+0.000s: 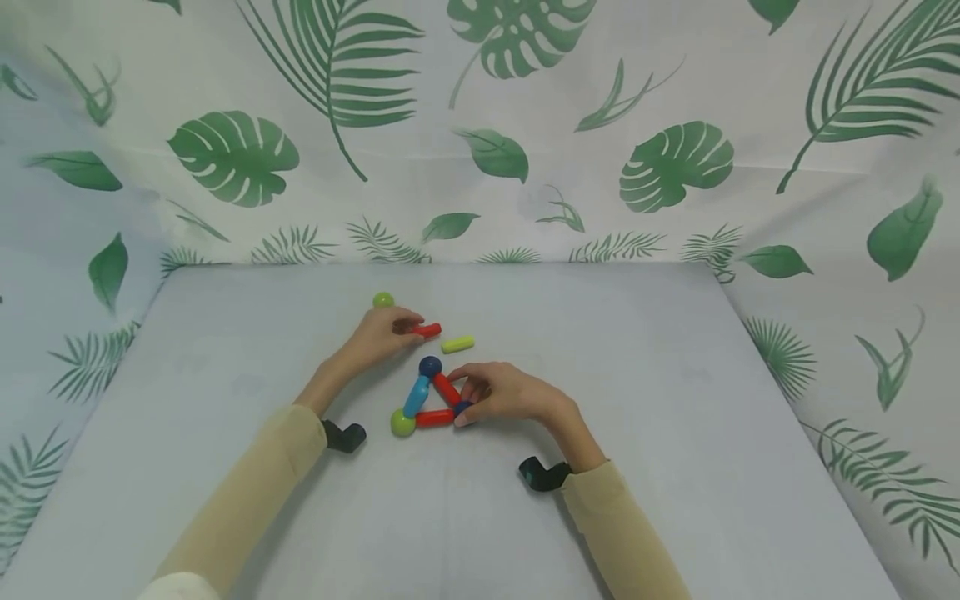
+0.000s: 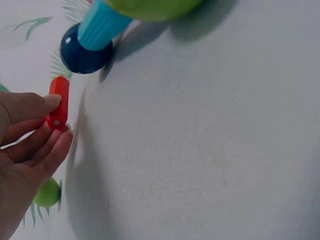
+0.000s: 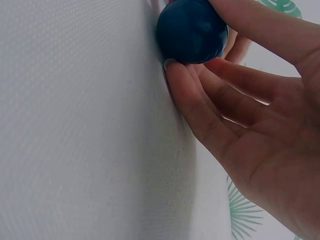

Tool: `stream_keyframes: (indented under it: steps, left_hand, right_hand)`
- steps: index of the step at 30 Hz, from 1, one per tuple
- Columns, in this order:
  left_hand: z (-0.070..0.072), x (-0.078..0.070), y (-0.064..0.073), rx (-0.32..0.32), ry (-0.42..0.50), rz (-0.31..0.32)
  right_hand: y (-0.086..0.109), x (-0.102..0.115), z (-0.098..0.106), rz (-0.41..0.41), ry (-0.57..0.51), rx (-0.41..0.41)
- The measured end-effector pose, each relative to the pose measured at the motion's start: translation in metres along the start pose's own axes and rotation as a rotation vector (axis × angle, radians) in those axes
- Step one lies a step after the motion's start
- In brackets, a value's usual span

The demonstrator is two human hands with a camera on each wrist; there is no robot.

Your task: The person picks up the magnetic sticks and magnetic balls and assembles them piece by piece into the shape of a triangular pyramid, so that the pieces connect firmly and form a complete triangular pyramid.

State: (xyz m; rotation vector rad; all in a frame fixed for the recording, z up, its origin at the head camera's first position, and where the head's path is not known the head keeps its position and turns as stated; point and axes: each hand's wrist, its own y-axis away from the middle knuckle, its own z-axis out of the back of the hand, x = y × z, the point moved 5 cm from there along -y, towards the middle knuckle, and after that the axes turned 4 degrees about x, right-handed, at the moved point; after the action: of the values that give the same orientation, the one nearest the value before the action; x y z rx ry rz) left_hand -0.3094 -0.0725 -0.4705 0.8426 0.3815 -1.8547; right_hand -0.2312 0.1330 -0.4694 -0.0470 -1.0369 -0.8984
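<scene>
My left hand [image 1: 384, 332] pinches a short red rod [image 2: 59, 102] between thumb and fingers, above the far part of the table. In front of me lies a triangle of rods and balls: a light blue rod [image 1: 417, 397], two red rods [image 1: 435, 418], a dark blue ball [image 1: 431, 367] at its top, a green ball [image 1: 402, 422] at its lower left. At its right corner, my right hand [image 1: 507, 392] grips another dark blue ball [image 3: 192, 31] between thumb and fingers; the hand partly hides this ball in the head view.
A loose yellow-green rod [image 1: 458, 344] lies just right of the red rod in my left hand. Behind that hand sits a second green ball [image 1: 383, 299]. The white table [image 1: 660, 358] ends at a leaf-printed cloth [image 1: 570, 167] at the back and sides.
</scene>
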Motion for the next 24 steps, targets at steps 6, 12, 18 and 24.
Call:
stream_keyframes:
  steps: [6, 12, 18, 24]
  left_hand:
    - [0.002, 0.001, 0.014, -0.028, 0.086, 0.008]
    - [0.000, -0.006, 0.025, -0.027, 0.208, 0.019]
    - [-0.005, -0.015, 0.038, -0.043, 0.238, -0.084]
    - [-0.010, -0.023, 0.044, -0.022, 0.205, -0.150]
  right_hand:
    - [0.000, 0.002, 0.000, -0.014, -0.014, 0.003]
    - [0.001, 0.003, 0.001, -0.027, -0.013, -0.005]
    - [0.001, 0.002, -0.001, -0.021, -0.016, -0.002]
    - [-0.001, 0.002, -0.001, -0.013, -0.012, -0.009]
